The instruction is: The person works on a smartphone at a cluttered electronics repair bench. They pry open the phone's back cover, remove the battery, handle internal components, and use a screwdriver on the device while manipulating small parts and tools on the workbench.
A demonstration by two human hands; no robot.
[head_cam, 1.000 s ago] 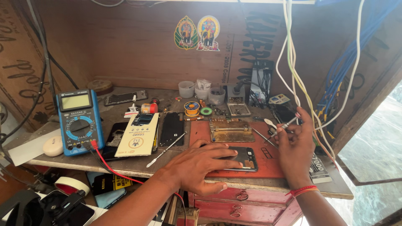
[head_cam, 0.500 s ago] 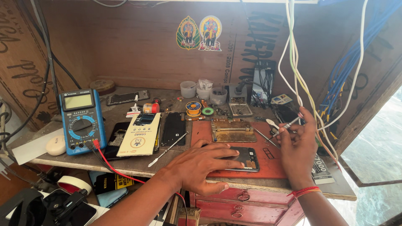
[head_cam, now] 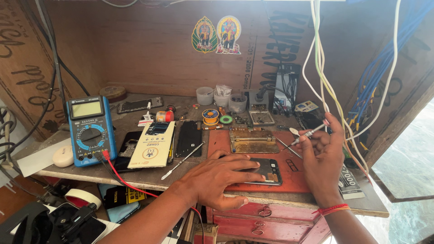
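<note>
Nearest the counter edge [head_cam: 135, 178], left hand [head_cam: 221, 178] lay flat, fingers spread, pinning one opened phone [head_cam: 264, 171] on the red mat [head_cam: 289, 174]. No real change there against the frames a second back: same press, same phone position. My read: the phone was being steadied, not moved.

Right hand [head_cam: 323, 156] sat at the mat's right side, closed in a pinch on one thin metal tool [head_cam: 309, 132], tip pointing up-left. A second earlier it held the same tool at about the same height; only a slight wrist shift, and the view swung a bit right. One red thread band [head_cam: 332, 209] on that wrist.

Mid-counter, left to right:
- one blue multimeter [head_cam: 90, 131], one red lead [head_cam: 122, 180] running off the front
- one yellow box [head_cam: 153, 144] lying over a dark phone frame
- one black phone panel [head_cam: 189, 138]
- one spudger [head_cam: 183, 160] between panel and mat
- one metal jig [head_cam: 253, 141] at the mat's back edge

Further back: one solder spool [head_cam: 210, 116], one green tape ring [head_cam: 226, 119], three small tubs [head_cam: 221, 96]. Two stickers [head_cam: 217, 35] on the back wall. White, yellow and blue wires [head_cam: 352, 90] hung at right; count unclear.
</note>
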